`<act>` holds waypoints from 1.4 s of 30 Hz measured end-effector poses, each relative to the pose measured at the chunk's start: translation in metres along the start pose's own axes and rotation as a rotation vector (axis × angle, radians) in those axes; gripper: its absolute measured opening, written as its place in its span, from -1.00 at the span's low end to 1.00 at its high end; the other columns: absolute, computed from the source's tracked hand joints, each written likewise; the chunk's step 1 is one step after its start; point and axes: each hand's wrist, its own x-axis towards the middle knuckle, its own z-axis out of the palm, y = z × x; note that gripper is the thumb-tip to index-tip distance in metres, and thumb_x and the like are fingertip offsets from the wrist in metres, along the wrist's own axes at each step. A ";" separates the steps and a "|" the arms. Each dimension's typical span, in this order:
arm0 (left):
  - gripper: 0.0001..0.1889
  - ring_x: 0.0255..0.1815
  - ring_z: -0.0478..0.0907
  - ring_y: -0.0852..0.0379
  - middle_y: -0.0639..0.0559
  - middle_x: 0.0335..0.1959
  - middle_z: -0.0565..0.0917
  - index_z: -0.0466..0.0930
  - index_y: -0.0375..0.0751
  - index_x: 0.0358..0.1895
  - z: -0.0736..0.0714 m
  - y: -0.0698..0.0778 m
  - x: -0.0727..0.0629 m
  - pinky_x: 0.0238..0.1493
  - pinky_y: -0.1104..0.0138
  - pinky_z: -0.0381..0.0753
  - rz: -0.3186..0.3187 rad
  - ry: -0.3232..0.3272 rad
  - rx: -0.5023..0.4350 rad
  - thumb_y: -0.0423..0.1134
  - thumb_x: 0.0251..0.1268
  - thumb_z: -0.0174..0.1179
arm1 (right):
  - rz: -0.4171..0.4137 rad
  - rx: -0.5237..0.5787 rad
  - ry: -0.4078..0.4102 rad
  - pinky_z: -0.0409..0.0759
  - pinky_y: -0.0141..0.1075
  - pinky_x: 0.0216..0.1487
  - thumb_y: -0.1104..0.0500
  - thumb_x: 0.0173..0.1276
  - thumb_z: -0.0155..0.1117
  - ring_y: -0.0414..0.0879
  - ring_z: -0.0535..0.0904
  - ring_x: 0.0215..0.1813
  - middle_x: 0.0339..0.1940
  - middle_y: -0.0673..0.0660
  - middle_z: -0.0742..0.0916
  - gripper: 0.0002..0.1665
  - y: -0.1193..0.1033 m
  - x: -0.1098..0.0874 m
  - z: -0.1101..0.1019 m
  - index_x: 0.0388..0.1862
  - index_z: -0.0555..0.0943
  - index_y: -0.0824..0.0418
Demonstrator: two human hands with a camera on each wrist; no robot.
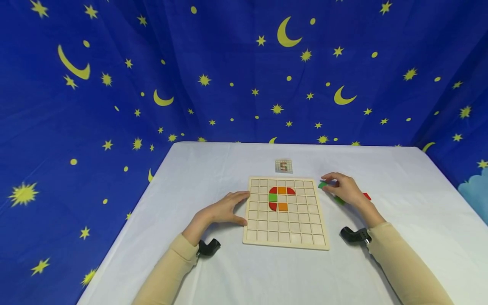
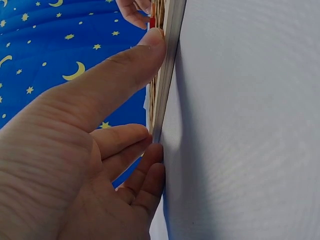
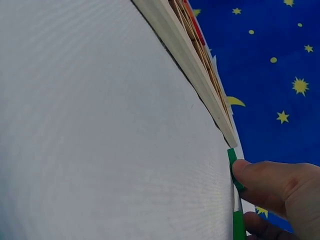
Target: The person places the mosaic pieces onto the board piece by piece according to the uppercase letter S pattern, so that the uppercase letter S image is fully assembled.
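Observation:
A wooden grid board (image 1: 284, 237) lies on the table. On its squares are red rounded tiles (image 1: 291, 191), orange square tiles (image 1: 283, 206) and a green square tile (image 1: 273, 197), set in a curved shape. My left hand (image 1: 225, 209) rests against the board's left edge, thumb and fingers spread and touching the rim. Right of the board, my right hand (image 1: 345, 189) pinches a loose green tile (image 3: 233, 162) near the board's upper right corner; the thumb shows on it in the right wrist view, while the fingers' contact is partly hidden.
Another green tile (image 1: 339, 200) lies under my right hand, and a red tile (image 1: 367, 196) is partly hidden behind the wrist. A small pattern card (image 1: 284, 166) lies beyond the board. A white cloth (image 1: 225, 279) covers the table; a blue star-printed curtain (image 1: 236, 51) hangs behind.

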 end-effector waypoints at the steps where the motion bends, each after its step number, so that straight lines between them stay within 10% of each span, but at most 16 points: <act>1: 0.00 0.44 0.03 -0.09 -0.10 0.45 0.15 0.09 -0.28 0.45 0.000 0.000 0.000 0.39 0.11 0.06 0.000 0.000 0.001 0.05 -0.01 0.42 | 0.004 -0.003 0.003 0.48 -0.18 -0.30 0.20 0.20 0.39 -0.03 0.52 -0.31 -0.20 0.23 0.67 -0.60 0.000 0.000 0.000 -0.01 0.59 0.34; 25: 0.00 0.43 0.05 -0.10 -0.13 0.45 0.15 0.09 -0.31 0.44 0.000 -0.001 0.000 0.38 0.11 0.08 0.013 0.003 0.011 0.05 0.00 0.41 | 0.021 -0.033 0.029 0.39 -0.28 -0.43 0.20 0.17 0.41 -0.11 0.42 -0.46 -0.49 0.03 0.58 -0.62 -0.004 -0.007 0.007 -0.08 0.60 0.38; 42: -0.01 0.42 0.06 -0.10 -0.13 0.44 0.17 0.10 -0.32 0.44 0.001 -0.001 0.000 0.38 0.10 0.08 0.031 0.011 0.014 0.04 -0.01 0.42 | 0.004 -0.051 0.050 0.38 -0.23 -0.38 0.24 0.19 0.38 -0.07 0.41 -0.39 -0.34 0.14 0.65 -0.72 -0.008 -0.006 0.011 -0.13 0.67 0.33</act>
